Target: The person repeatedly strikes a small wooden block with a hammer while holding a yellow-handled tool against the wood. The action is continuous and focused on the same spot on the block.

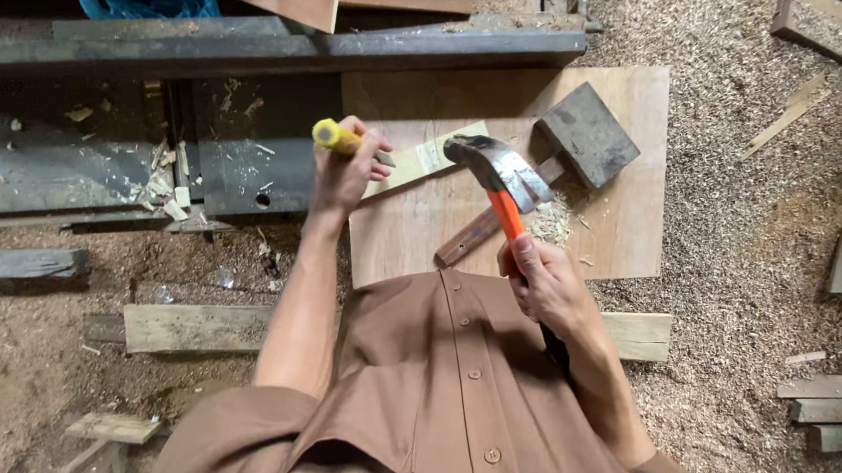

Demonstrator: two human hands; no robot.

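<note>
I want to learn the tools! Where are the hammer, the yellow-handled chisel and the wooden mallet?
hammer (496,166), head view, on its metal head.
yellow-handled chisel (333,135), head view, on the yellow handle.
wooden mallet (588,135), head view, on its dark block head.

The left hand (344,177) grips a chisel (345,140) over the left edge of a board (630,220) lying on the floor. Just right of that hand, a strip (425,158) lies on the board. The right hand (545,282), nearer the body, holds a hammer (498,175) whose head hangs above the board, right of the strip. A mallet (579,139) lies on the board beyond and right of the hammer head. A bench (233,131) stands beyond the left hand. A plank (193,326) lies left of the left forearm.
</note>
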